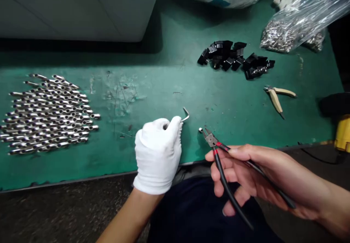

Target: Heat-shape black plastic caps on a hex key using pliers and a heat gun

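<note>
My left hand (158, 151), in a white glove, is closed on a small bent metal rod (186, 115) that looks like a hex key. Its hooked end sticks out past the thumb. Bare, my right hand (246, 173) holds diagonal cutters (211, 140) with long black handles and red near the joint. The handles are spread and the jaws point up and left. At the jaw tips is a small shiny metal piece (201, 130); whether the jaws grip it I cannot tell.
Many short metal tubes (51, 115) lie in rows at left on the green bench (169, 86). A white bin (82, 13) stands behind them. Black parts (229, 57), cream-handled pliers (276, 97) and a clear bag of metal pieces (284, 35) lie to the right.
</note>
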Available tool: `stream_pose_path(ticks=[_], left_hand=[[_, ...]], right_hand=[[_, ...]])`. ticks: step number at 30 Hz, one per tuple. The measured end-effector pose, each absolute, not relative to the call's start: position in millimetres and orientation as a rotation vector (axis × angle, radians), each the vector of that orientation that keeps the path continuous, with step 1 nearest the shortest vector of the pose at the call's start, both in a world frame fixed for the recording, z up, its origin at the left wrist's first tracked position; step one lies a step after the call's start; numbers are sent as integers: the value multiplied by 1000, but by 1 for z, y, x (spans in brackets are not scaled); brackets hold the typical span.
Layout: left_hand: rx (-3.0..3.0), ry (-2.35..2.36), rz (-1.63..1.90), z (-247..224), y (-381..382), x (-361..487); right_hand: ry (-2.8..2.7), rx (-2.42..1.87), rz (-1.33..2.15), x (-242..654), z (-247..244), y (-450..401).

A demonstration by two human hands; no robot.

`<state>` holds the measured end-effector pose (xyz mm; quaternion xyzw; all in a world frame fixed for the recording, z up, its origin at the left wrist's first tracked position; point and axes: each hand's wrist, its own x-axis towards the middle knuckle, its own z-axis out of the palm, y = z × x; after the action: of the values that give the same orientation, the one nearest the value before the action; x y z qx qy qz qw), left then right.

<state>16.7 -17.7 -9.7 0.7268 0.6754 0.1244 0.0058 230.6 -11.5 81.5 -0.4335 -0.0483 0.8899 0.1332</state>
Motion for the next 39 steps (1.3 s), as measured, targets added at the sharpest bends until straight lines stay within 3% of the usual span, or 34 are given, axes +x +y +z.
stream_pose_path(ticks=[11, 39], left_hand=[[2184, 2009, 362, -5, -14, 12], [2221, 2025, 489, -12, -18, 10]], right_hand=[[-165, -1514, 2527, 216, 94, -7], [-233, -1587, 2456, 215, 86, -14]])
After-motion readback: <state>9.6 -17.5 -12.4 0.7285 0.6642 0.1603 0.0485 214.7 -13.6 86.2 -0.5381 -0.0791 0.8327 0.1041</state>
